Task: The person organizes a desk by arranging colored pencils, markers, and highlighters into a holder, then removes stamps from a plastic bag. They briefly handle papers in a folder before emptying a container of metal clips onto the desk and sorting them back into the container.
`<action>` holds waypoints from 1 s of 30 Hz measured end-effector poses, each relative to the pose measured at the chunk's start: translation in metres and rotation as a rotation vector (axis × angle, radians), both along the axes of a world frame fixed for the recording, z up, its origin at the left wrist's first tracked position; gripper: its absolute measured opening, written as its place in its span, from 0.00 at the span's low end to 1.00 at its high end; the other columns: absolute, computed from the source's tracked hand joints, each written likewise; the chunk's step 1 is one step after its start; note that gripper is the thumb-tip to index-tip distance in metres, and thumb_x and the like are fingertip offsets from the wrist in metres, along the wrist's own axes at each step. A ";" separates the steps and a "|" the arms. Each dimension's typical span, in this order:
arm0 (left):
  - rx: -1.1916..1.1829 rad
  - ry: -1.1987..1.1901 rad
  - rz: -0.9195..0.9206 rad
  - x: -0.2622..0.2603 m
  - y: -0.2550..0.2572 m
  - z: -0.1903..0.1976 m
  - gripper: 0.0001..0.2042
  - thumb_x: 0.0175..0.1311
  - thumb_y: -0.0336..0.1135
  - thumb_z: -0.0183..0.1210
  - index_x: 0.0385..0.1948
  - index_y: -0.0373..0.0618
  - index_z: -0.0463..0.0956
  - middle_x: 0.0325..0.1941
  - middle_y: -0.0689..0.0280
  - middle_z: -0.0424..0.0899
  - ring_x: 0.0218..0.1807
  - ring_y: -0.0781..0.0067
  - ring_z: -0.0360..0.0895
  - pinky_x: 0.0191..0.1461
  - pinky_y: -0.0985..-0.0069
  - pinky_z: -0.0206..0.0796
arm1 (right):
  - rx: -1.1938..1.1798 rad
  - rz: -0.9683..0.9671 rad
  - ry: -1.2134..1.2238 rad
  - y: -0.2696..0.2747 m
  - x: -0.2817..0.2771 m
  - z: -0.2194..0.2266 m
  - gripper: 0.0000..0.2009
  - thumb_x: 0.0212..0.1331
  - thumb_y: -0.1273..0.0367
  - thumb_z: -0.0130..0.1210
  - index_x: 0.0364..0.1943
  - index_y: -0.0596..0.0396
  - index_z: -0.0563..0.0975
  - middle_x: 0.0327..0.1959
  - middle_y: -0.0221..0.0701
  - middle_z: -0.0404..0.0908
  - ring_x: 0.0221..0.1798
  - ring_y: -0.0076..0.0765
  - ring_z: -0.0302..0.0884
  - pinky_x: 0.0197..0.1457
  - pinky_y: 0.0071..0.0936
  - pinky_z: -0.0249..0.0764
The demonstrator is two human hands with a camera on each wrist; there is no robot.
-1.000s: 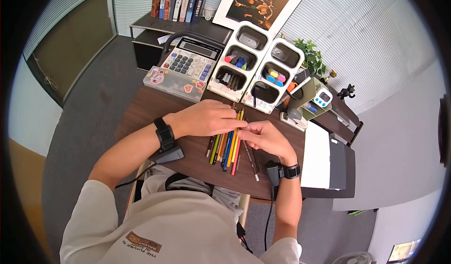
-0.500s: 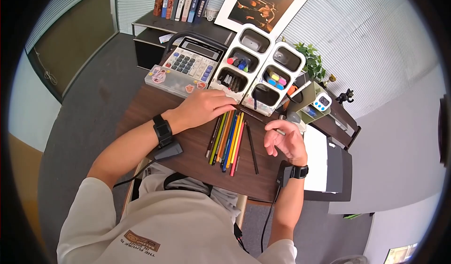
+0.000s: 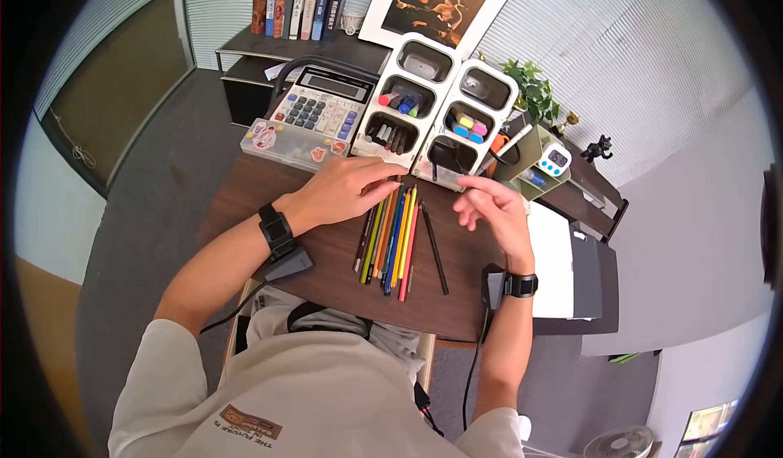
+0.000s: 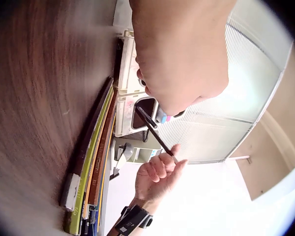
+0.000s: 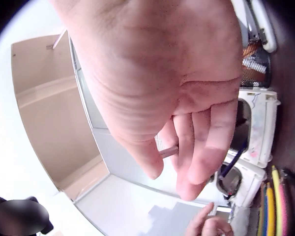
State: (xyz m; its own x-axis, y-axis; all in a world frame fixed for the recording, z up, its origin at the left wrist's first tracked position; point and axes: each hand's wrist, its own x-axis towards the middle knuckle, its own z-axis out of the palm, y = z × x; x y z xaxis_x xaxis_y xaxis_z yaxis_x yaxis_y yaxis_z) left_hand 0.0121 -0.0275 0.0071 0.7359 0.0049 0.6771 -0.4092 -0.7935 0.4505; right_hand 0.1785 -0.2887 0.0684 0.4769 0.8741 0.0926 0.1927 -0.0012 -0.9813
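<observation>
My right hand point(image 3: 499, 217) pinches a dark pencil point(image 4: 161, 141) between thumb and fingers. The pencil slants toward the front compartment of the right white organizer point(image 3: 427, 176), and its far end overlaps that opening in the left wrist view. A dark pen point(image 4: 143, 114) stands inside the same compartment. My left hand point(image 3: 342, 187) hovers over the far ends of a row of colored pencils point(image 3: 397, 238), its fingers loosely extended and holding nothing. Just right of that row, a single black pencil point(image 3: 435, 250) lies apart on the desk.
Left of the organizers are a calculator point(image 3: 320, 117) and a clear stickered case point(image 3: 285, 150). Markers and highlighters fill other compartments. To the right stand a green holder with a small timer point(image 3: 555, 161) and white paper point(image 3: 550, 254) on a dark folder.
First both hands were together over the pencils. My right hand then drew away rightward with one dark pencil, and now that pencil has swung toward the organizer compartment. My left hand moved slightly left.
</observation>
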 end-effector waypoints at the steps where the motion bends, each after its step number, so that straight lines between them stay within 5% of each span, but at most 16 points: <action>1: 0.001 0.004 -0.004 0.000 0.000 0.000 0.13 0.69 0.30 0.65 0.54 0.46 0.83 0.42 0.60 0.89 0.37 0.63 0.87 0.39 0.70 0.78 | 0.001 -0.008 0.006 0.004 -0.001 -0.003 0.15 0.78 0.67 0.55 0.61 0.60 0.81 0.39 0.34 0.89 0.34 0.23 0.84 0.36 0.20 0.78; 9: -0.011 0.021 -0.022 0.001 -0.001 0.000 0.14 0.70 0.29 0.65 0.55 0.47 0.84 0.46 0.61 0.90 0.34 0.67 0.85 0.37 0.73 0.77 | -0.074 -0.043 -0.030 0.024 -0.006 -0.022 0.19 0.80 0.64 0.52 0.67 0.58 0.76 0.46 0.31 0.88 0.37 0.18 0.82 0.37 0.17 0.77; 20: -0.061 0.047 -0.020 0.000 -0.004 0.002 0.14 0.70 0.28 0.66 0.55 0.47 0.84 0.41 0.64 0.88 0.30 0.75 0.80 0.34 0.77 0.72 | -0.010 0.053 0.068 0.038 -0.019 -0.032 0.23 0.80 0.64 0.53 0.74 0.54 0.68 0.61 0.35 0.82 0.46 0.25 0.84 0.44 0.23 0.82; 30: -0.006 0.031 -0.027 0.001 -0.002 0.002 0.11 0.71 0.28 0.65 0.52 0.45 0.85 0.41 0.64 0.88 0.32 0.73 0.80 0.34 0.76 0.71 | 0.059 -0.016 0.268 0.033 -0.007 -0.032 0.19 0.80 0.64 0.52 0.68 0.57 0.74 0.57 0.35 0.84 0.50 0.27 0.85 0.53 0.23 0.81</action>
State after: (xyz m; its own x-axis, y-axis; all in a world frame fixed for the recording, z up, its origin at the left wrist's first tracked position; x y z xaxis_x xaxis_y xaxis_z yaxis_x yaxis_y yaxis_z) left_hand 0.0135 -0.0290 0.0093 0.7565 -0.0114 0.6539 -0.4164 -0.7794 0.4681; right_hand 0.1712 -0.2556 0.0364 0.5046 0.8633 0.0119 -0.0731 0.0565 -0.9957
